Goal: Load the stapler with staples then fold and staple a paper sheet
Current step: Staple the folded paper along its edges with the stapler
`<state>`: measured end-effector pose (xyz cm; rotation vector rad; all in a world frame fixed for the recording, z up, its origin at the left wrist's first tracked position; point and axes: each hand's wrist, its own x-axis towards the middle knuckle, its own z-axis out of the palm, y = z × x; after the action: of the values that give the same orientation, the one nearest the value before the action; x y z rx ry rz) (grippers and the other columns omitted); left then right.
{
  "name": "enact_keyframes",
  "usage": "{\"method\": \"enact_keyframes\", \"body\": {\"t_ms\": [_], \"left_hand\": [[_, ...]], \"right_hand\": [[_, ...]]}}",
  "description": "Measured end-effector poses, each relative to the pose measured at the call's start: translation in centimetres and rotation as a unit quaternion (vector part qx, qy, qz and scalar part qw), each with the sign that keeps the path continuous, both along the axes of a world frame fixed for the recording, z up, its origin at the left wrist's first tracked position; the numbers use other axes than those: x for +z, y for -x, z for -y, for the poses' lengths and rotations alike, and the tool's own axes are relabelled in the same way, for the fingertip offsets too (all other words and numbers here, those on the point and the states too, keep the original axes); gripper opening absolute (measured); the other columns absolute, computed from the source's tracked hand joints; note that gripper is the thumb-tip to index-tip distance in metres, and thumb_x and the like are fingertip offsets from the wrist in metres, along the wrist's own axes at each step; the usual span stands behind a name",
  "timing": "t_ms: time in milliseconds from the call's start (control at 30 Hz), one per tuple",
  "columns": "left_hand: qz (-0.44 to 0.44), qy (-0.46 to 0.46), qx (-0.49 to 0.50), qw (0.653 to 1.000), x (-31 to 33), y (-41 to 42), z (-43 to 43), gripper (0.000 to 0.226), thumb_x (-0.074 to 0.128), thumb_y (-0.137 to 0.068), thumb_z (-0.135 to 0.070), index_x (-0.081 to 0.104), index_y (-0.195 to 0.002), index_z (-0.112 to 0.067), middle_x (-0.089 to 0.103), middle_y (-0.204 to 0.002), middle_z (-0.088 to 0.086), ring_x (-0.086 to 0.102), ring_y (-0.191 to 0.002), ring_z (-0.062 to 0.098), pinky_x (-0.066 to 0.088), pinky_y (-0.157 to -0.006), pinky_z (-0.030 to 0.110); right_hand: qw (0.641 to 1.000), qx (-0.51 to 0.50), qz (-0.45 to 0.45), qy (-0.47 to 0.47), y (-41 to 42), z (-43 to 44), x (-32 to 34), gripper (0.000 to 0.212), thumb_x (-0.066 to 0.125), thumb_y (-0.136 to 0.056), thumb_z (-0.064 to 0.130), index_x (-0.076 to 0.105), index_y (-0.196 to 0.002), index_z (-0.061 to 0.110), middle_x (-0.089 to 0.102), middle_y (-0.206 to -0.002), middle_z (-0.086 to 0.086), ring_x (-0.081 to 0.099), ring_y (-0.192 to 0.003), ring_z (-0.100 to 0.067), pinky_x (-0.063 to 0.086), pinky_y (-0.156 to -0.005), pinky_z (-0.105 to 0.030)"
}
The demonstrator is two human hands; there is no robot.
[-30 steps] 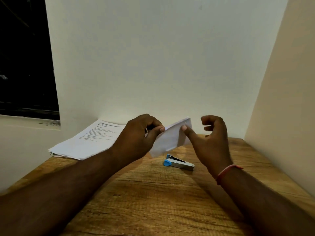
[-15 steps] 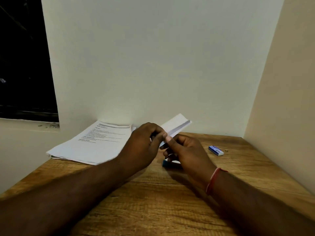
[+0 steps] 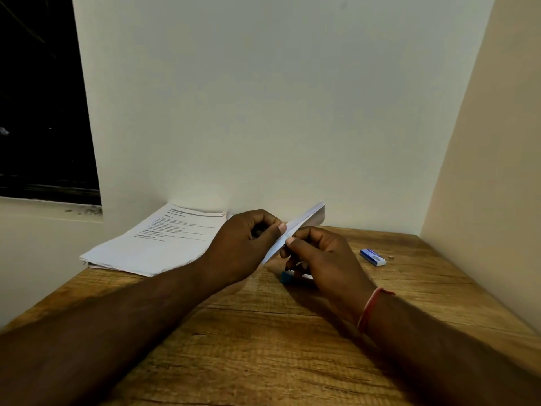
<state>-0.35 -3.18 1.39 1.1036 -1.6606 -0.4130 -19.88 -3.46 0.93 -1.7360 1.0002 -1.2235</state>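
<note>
Desk point(image 3: 263, 347): stapler point(image 3: 285, 277) lies mostly hidden beneath the right hand point(image 3: 325, 259). Right hand and left hand point(image 3: 243, 247) pinch the folded sheet point(image 3: 307, 218) above it, fingers curled. Risk: uneven pinch pressure could skew the crease. Staple box point(image 3: 372, 257) lies beyond.

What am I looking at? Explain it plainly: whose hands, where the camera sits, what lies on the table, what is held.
There is no machine here: a person works with two bare hands. The one picture comes from a camera worn on the person's head, looking forward and down, so both arms reach in from the bottom. The left hand and the right hand each pinch a folded paper sheet, held above a wooden table. Under the right hand lies the stapler, with only its blue end showing. On the left lies a stack of printed pages. On the right lies a small blue box, probably of staples.
</note>
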Motion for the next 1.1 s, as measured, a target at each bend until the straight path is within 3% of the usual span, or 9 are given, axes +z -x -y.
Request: {"method": "enact_keyframes", "body": {"t_ms": [167, 300, 433, 567, 633, 733, 833, 1000, 1100], "left_hand": [[-0.018, -0.024, -0.015, 0.999, -0.2, 0.5, 0.1, 0.021, 0.072, -0.110, -0.034, 0.082, -0.094, -0.027, 0.081, -0.087, -0.004, 0.069, -0.076, -0.001, 0.048, -0.067, 0.010], [-0.072, -0.059, -0.047, 0.995, -0.3, 0.3, 0.1, 0.023, 0.070, -0.111, -0.038, 0.086, -0.102, -0.024, 0.085, -0.097, -0.001, 0.077, -0.087, 0.007, 0.056, -0.074, 0.016], [-0.128, -0.045, -0.011, 0.991, -0.3, 0.2, 0.3, 0.020, 0.074, -0.107, -0.045, 0.084, -0.117, -0.032, 0.084, -0.114, -0.012, 0.076, -0.109, 0.007, 0.057, -0.091, 0.025], [-0.205, -0.112, 0.023, 0.972, 0.0, -0.3, 0.8, 0.064, 0.084, -0.092, -0.061, 0.067, -0.145, -0.030, 0.072, -0.139, -0.008, 0.069, -0.126, 0.008, 0.056, -0.105, 0.032], [-0.301, -0.179, -0.048, 0.935, 0.0, -0.7, 1.2, 0.077, 0.092, -0.083, -0.056, 0.068, -0.145, -0.017, 0.077, -0.138, 0.008, 0.077, -0.121, 0.022, 0.063, -0.108, 0.043], [-0.343, -0.195, -0.127, 0.910, -0.1, -0.8, 1.5, 0.063, 0.096, -0.084, -0.032, 0.073, -0.136, -0.006, 0.084, -0.126, 0.017, 0.084, -0.110, 0.030, 0.070, -0.093, 0.042], [-0.321, -0.158, -0.104, 0.928, -0.2, -0.9, 1.6, 0.050, 0.094, -0.090, -0.018, 0.073, -0.134, -0.006, 0.087, -0.114, 0.016, 0.086, -0.105, 0.032, 0.071, -0.086, 0.043], [-0.207, -0.083, -0.054, 0.973, -0.5, -1.4, 1.7, 0.035, 0.095, -0.092, -0.026, 0.078, -0.120, -0.014, 0.086, -0.092, 0.013, 0.084, -0.080, 0.026, 0.070, -0.077, 0.039], [-0.191, -0.068, -0.048, 0.978, -0.5, -1.4, 1.8, 0.033, 0.096, -0.091, -0.028, 0.078, -0.115, -0.013, 0.083, -0.084, 0.014, 0.082, -0.073, 0.027, 0.069, -0.075, 0.040]], "right_hand": [[1.000, -0.024, -0.003, 0.011, 0.2, 0.4, -0.1, 0.028, 0.068, -0.106, 0.022, 0.080, -0.081, 0.026, 0.083, -0.086, -0.005, 0.078, -0.081, -0.029, 0.064, -0.069, -0.033], [1.000, -0.011, 0.019, 0.015, 0.3, 0.7, -0.2, 0.031, 0.067, -0.107, 0.018, 0.081, -0.082, 0.028, 0.081, -0.084, -0.004, 0.075, -0.072, -0.013, 0.063, -0.068, -0.026], [0.997, -0.008, 0.076, 0.022, 0.5, 1.2, -0.2, 0.027, 0.066, -0.109, 0.016, 0.079, -0.086, 0.019, 0.080, -0.083, -0.005, 0.077, -0.076, -0.014, 0.066, -0.072, -0.026], [0.992, 0.002, 0.124, 0.038, 0.9, 1.5, 0.0, 0.021, 0.067, -0.110, 0.021, 0.084, -0.098, 0.023, 0.083, -0.094, -0.009, 0.079, -0.086, -0.020, 0.067, -0.080, -0.031], [0.990, 0.009, 0.136, 0.036, 0.9, 1.6, -0.1, 0.019, 0.067, -0.109, 0.022, 0.085, -0.101, 0.024, 0.084, -0.097, -0.011, 0.079, -0.088, -0.021, 0.067, -0.082, -0.033], [0.991, 0.014, 0.133, 0.017, 0.9, 1.8, -0.2, 0.020, 0.068, -0.109, 0.019, 0.086, -0.103, 0.025, 0.084, -0.099, -0.011, 0.078, -0.089, -0.022, 0.066, -0.084, -0.038], [0.992, 0.015, 0.125, -0.011, 1.2, 1.8, -0.1, 0.019, 0.074, -0.105, 0.012, 0.088, -0.103, 0.025, 0.086, -0.102, -0.010, 0.081, -0.091, -0.023, 0.066, -0.082, -0.036], [0.978, 0.009, 0.192, -0.081, 1.9, 2.1, 0.3, 0.018, 0.083, -0.099, 0.025, 0.086, -0.108, 0.009, 0.085, -0.101, -0.017, 0.081, -0.084, -0.025, 0.067, -0.073, -0.034], [0.983, -0.033, 0.162, -0.083, 2.1, 2.4, 0.3, 0.020, 0.081, -0.102, 0.026, 0.084, -0.105, 0.006, 0.085, -0.093, -0.015, 0.078, -0.077, -0.022, 0.065, -0.068, -0.033]]}}
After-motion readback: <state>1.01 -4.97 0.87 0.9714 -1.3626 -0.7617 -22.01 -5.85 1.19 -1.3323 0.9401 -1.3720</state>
